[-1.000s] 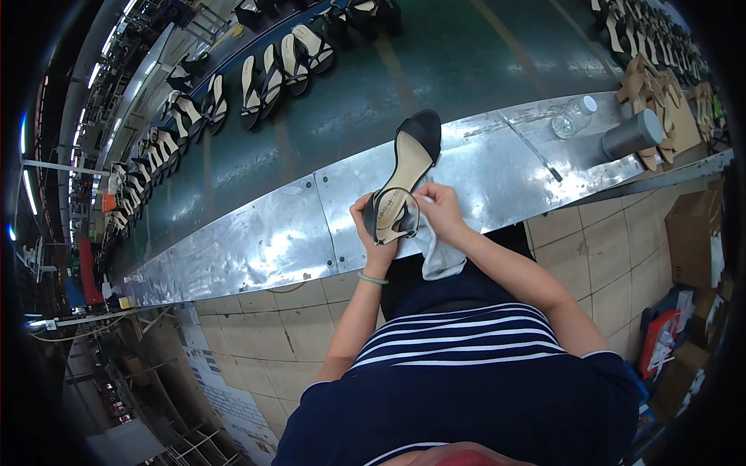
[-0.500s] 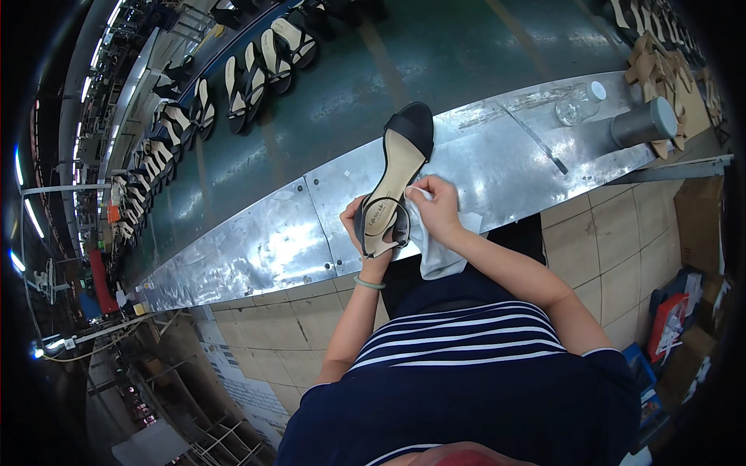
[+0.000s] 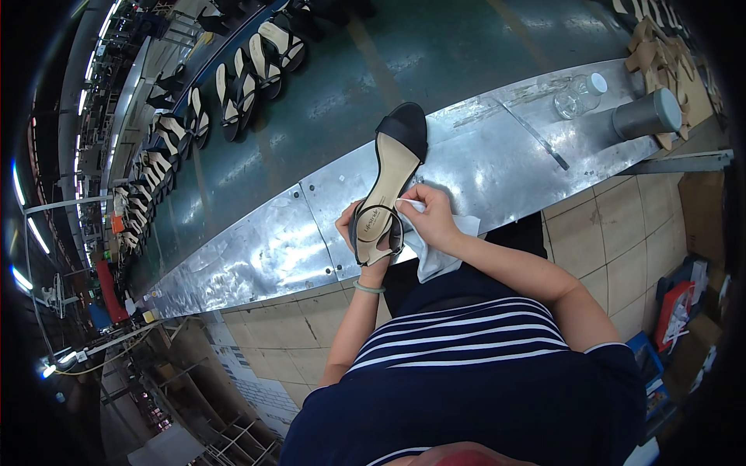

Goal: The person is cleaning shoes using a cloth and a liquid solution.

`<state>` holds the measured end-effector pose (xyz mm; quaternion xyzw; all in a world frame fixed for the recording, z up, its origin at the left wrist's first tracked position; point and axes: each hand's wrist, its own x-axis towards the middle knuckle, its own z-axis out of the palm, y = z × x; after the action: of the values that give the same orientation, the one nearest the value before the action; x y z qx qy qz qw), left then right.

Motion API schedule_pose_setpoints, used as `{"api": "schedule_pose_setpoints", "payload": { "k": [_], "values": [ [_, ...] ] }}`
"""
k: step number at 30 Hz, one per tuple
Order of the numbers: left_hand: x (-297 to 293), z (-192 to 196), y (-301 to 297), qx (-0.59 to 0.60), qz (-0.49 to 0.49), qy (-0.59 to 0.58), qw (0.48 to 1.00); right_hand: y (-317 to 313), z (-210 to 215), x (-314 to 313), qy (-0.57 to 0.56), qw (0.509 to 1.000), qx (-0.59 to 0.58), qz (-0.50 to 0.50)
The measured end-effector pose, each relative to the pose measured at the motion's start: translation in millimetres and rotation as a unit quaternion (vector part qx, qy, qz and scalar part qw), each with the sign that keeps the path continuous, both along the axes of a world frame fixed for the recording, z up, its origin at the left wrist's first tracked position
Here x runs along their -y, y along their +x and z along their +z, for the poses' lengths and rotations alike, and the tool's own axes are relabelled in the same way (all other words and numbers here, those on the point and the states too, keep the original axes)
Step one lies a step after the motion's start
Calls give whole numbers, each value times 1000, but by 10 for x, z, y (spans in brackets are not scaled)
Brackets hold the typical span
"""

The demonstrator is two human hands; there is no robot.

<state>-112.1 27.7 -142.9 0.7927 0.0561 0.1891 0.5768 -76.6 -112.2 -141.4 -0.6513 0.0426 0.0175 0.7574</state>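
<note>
L hand [image 3: 359, 233] is gripping heel end of a black high-heeled sandal [image 3: 391, 182], fingers wrapping round the back under the ankle strap; toe end w/ black band is resting on the sheet-metal desk [image 3: 256, 248], shoe lying tilted up toward the person; R hand [image 3: 430, 217] is closing on a white cloth [image 3: 435, 248], pinching a fold of it betw. thumb + fingers against the tan insole near the heel seat; rest of cloth is hanging down over desk edge onto the lap.

Wiping looks to be under way, judging by cloth on insole. To do it well, prob.: keeping L grip firm at the heel so shoe isn't rocking; working cloth in short strokes along the insole, not across the strap; keeping a clean fold under the fingertips; keeping the toe planted on the desk for support; watching that the loose strap isn't snagging the cloth.

Around: green conveyor belt [image 3: 388, 70] running behind desk, carrying a row of similar sandals [image 3: 249, 70] at its far side; clear bottle w/ white cap [image 3: 576, 95] lying on desk to the R; grey metal cylinder [image 3: 646, 114] just beyond it; thin rod [image 3: 536, 140] lying on desk nearby; cardboard-coloured pieces [image 3: 660, 54] stacked far R; green bracelet [image 3: 368, 289] on L wrist.
</note>
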Motion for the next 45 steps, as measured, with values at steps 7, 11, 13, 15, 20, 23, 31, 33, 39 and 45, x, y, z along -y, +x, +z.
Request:
{"api": "schedule_pose_setpoints", "payload": {
  "k": [7, 11, 13, 15, 20, 23, 31, 33, 39, 45],
  "values": [
    [-87, -127, -14, -9, -10, -16, 1000, -13, 65, 42, -55, 998, 0, 36],
    [-193, -290, -76, -48, 0, -9, 999, 23, 69, -12, -14, 999, -20, -27],
    [-204, -313, -92, -58, -4, -1, 998, 57, 78, -3, -13, 999, -29, -31],
    [-81, -128, -11, -5, -10, 17, 1000, 54, 72, 4, -13, 999, -36, -38],
    [-91, -108, -29, -24, -8, 25, 999, 29, 62, -6, -28, 999, -20, -10],
    [-83, -104, -15, -19, -10, 27, 999, 83, 12, -15, -30, 997, -33, -60],
    [-78, -80, -26, -4, -5, 18, 1000, 83, 133, -16, -47, 996, -55, -55],
    [-69, -88, -4, -7, -13, 31, 999, 26, 105, -9, -46, 996, -64, -45],
    [-65, -56, -16, -26, -1, 25, 999, 53, 33, -42, -50, 997, -15, -61],
    [-89, -149, -33, -3, -1, 9, 1000, -4, 8, -72, -47, 998, -22, -40]
  ]
}}
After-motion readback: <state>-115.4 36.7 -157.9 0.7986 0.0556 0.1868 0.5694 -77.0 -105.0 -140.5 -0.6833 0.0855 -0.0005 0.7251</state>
